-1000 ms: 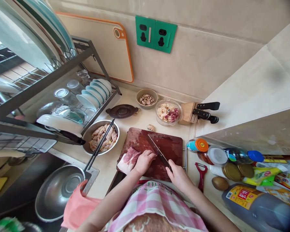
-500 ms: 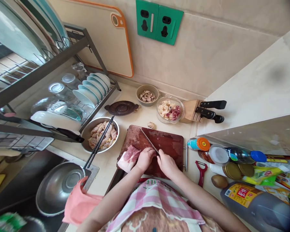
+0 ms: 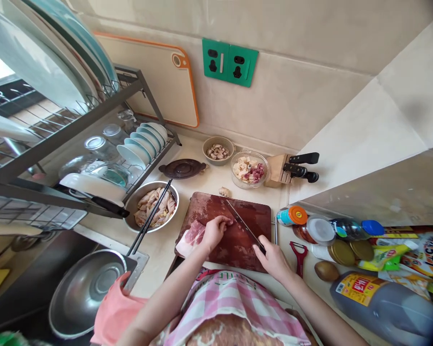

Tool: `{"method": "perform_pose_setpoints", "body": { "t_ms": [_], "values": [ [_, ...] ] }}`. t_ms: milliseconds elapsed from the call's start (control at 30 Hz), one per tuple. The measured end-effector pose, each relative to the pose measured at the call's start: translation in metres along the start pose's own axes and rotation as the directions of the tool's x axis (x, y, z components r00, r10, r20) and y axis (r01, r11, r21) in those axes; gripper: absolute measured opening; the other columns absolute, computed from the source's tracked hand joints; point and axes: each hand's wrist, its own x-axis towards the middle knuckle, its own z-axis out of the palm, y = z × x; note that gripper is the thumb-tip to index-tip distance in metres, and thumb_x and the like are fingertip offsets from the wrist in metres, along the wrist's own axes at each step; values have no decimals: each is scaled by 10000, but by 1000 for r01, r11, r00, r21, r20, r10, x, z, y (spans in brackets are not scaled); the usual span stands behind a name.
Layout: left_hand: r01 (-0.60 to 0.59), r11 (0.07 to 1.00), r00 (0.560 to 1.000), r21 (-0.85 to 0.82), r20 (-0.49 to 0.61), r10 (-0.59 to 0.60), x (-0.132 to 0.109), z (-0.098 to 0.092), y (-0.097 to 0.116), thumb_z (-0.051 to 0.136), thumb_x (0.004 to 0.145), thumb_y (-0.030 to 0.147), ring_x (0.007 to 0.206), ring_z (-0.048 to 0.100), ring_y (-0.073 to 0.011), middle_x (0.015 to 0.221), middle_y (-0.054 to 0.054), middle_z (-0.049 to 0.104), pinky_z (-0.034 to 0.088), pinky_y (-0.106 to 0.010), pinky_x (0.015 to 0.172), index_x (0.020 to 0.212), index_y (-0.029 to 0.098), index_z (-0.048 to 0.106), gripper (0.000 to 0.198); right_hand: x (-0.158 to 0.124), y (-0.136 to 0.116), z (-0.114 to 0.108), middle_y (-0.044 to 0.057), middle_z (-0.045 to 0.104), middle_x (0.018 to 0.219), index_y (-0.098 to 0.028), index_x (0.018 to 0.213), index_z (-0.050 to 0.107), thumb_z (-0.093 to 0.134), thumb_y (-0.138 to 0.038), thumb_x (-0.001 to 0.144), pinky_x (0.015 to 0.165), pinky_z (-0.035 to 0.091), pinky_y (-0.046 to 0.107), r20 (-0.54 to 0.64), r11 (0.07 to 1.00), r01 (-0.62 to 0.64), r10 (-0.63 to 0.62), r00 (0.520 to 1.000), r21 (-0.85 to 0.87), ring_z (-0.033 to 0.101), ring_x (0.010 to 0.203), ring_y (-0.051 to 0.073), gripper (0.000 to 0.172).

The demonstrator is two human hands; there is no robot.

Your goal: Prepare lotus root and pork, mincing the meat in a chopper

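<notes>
The right hand's (image 3: 273, 258) grip is wrapped round the knife (image 3: 244, 227), blade slanting away, likely for control. Meat (image 3: 191, 239) lies at the board's (image 3: 240, 254) left, probably leaving cutting room. The left hand (image 3: 215, 231) is curled near the blade; whether it pinches anything, I cannot tell.

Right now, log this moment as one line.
right hand: holding knife | left hand: at small meat piece | large meat piece: on cutting board, left side
</notes>
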Motion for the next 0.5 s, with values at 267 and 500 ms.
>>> {"method": "perform_pose_setpoints", "body": {
  "t_ms": [267, 500],
  "values": [
    [-259, 927, 965, 270, 119, 235, 27, -59, 48, 543, 774, 214, 868, 631, -188, 936, -43, 700, 478, -306, 832, 907, 185, 655, 176, -4, 17, -19, 1, 647, 860, -235, 952, 562, 536, -197, 844, 611, 378, 234, 81, 913, 244, -230, 970, -327, 627, 748, 152, 117],
    [-561, 801, 702, 210, 634, 325, 18, 10, 65, 572, 759, 160, 878, 591, -170, 850, -11, 686, 465, -250, 812, 884, 212, 671, 168, 17, -4, -29, 15, 629, 820, -218, 975, 578, 553, -122, 828, 604, 411, 269, 149, 716, 396, -385, 911, -575, 620, 733, 171, 178]
  ]
}}
